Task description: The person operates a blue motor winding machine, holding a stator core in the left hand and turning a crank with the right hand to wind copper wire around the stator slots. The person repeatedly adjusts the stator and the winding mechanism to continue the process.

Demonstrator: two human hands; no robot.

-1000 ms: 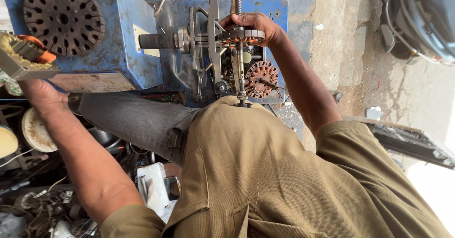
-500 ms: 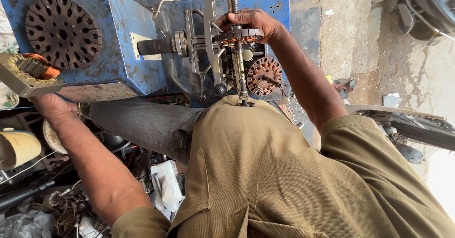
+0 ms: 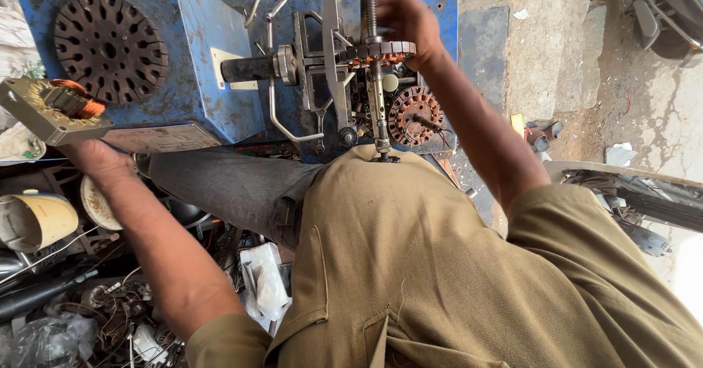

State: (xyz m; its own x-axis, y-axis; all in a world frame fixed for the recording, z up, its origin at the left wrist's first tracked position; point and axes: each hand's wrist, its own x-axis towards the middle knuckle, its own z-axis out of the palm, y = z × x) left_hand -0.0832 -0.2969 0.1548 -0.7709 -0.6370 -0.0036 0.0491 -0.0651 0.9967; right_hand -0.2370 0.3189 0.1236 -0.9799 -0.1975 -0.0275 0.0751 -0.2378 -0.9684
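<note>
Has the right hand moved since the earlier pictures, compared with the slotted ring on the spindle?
Yes. The right hand lay over the slotted ring; now it is raised above and right of it.

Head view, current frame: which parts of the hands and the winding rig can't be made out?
- Right hand: motion-blurred, so its grip on the toothed ring is unclear.
- Left hand: fingers hidden beneath the square wound block it supports.
- Vertical shaft: lower end hidden behind the khaki shirt; top cut off by the frame edge.
- Clutter at lower left: too small and tangled to identify.
</note>
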